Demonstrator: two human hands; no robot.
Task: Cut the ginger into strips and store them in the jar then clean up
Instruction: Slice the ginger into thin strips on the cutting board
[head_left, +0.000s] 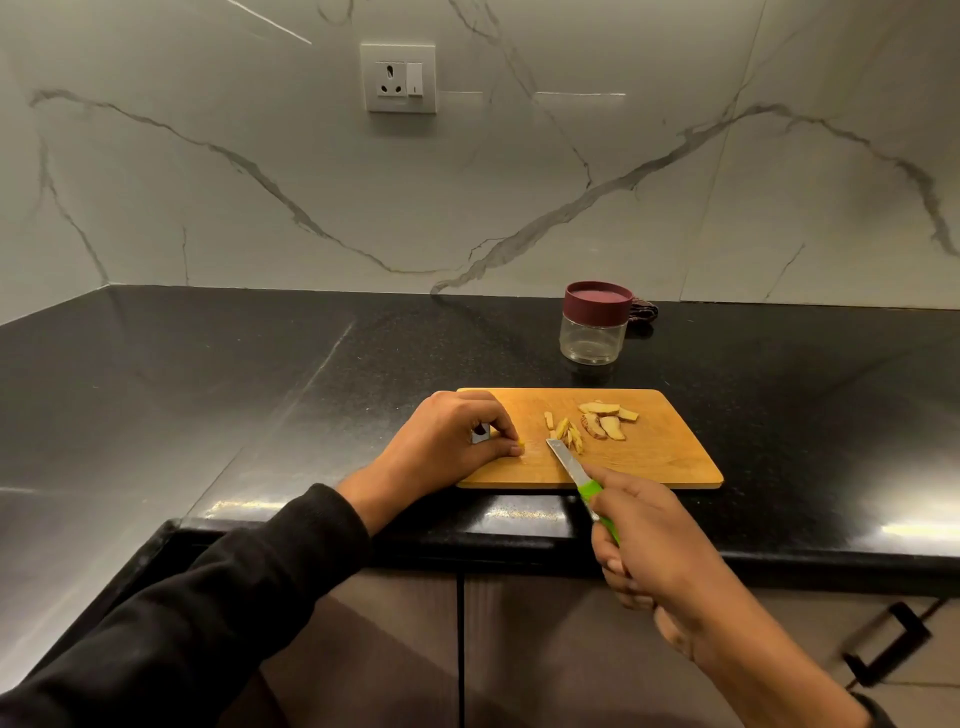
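Note:
A wooden cutting board (670, 457) lies on the black counter. My left hand (452, 447) rests at the board's left end, fingers curled, pinching a small ginger piece (521, 443). My right hand (654, 540) grips a green-handled knife (576, 473); its blade tip sits on the board beside a small pile of cut ginger strips (566, 430). Several uncut ginger slices (608, 420) lie further right. A clear glass jar (592, 330) with a maroon lid stands closed behind the board.
The black counter (260, 374) stretches left and right of the board, against a marble wall with a socket (399, 78). A dark cloth (643, 313) lies behind the jar. Cabinet doors with a black handle (888, 644) are below the counter edge.

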